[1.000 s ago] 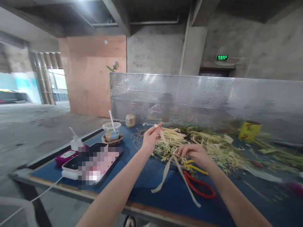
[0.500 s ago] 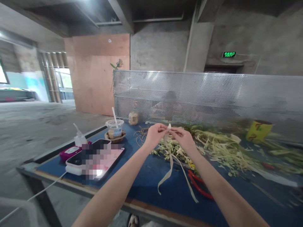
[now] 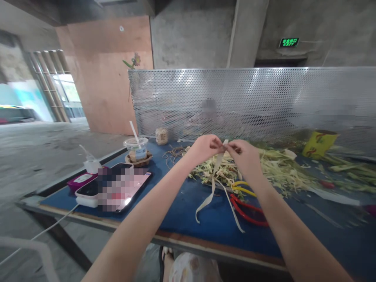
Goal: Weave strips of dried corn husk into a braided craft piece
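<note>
My left hand (image 3: 207, 149) is closed, its thumb and fingertips pinching the top of a thin, pale ribbon-like strip (image 3: 217, 166). Right against it, my right hand (image 3: 246, 156) pinches the same strip with its fingertips. The strip hangs down over the table in long tails, one of them curled at its lower end. Behind and below my hands lies a pile of pale green plant scraps (image 3: 202, 171). Beside my right forearm are a tool's red handles (image 3: 245, 213) and yellow handles (image 3: 245, 186); their working ends are hidden.
On the blue table (image 3: 179, 207), at left, are a phone (image 3: 133, 192), a white case (image 3: 86, 200), a purple box (image 3: 76, 181) and a plastic cup (image 3: 137, 150) with a straw. A jar (image 3: 161, 136) and yellow container (image 3: 320, 144) stand near the perforated metal screen (image 3: 249, 102).
Both hands have shifted right with the strip and remain pinched together. The view has tilted downward, showing more of the yellow handles and of my lap.
</note>
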`<move>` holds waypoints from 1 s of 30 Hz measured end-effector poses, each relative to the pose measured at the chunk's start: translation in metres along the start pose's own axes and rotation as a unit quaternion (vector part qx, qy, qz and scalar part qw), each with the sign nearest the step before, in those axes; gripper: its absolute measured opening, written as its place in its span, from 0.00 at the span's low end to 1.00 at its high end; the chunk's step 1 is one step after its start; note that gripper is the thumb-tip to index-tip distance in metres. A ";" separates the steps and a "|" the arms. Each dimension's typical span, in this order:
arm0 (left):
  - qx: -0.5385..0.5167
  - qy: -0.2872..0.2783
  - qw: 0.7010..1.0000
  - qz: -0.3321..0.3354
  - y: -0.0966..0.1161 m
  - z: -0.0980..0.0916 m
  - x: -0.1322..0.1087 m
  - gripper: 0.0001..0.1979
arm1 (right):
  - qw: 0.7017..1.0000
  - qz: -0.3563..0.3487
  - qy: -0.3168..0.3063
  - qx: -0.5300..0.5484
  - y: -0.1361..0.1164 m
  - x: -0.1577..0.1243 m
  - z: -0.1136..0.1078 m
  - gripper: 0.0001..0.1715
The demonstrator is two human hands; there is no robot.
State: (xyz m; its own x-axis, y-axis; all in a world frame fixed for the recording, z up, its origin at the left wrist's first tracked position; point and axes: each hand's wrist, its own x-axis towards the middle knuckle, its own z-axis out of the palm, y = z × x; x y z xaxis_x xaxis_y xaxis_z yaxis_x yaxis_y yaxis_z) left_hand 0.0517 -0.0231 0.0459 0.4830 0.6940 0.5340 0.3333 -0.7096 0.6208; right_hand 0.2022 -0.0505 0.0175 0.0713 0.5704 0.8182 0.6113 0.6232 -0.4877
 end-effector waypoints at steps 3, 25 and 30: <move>-0.019 -0.034 0.999 0.010 0.015 0.003 0.015 0.08 | 0.990 -0.071 0.064 -0.100 0.003 0.003 -0.012 0.10; -0.128 -0.223 0.965 -0.049 0.022 0.009 0.028 0.03 | 0.909 0.241 0.122 0.319 0.026 0.018 -0.021 0.11; -0.122 -0.254 0.957 -0.074 0.020 0.001 0.027 0.07 | 0.906 0.268 0.067 0.320 0.029 0.016 -0.017 0.12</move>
State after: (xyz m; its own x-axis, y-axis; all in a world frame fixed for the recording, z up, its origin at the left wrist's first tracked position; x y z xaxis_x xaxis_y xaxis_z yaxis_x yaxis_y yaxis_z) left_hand 0.0723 -0.0184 0.0720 0.7975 0.5912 0.1207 0.2591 -0.5162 0.8164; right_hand 0.2342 -0.0319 0.0218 0.3438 0.8401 0.4196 -0.1179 0.4819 -0.8683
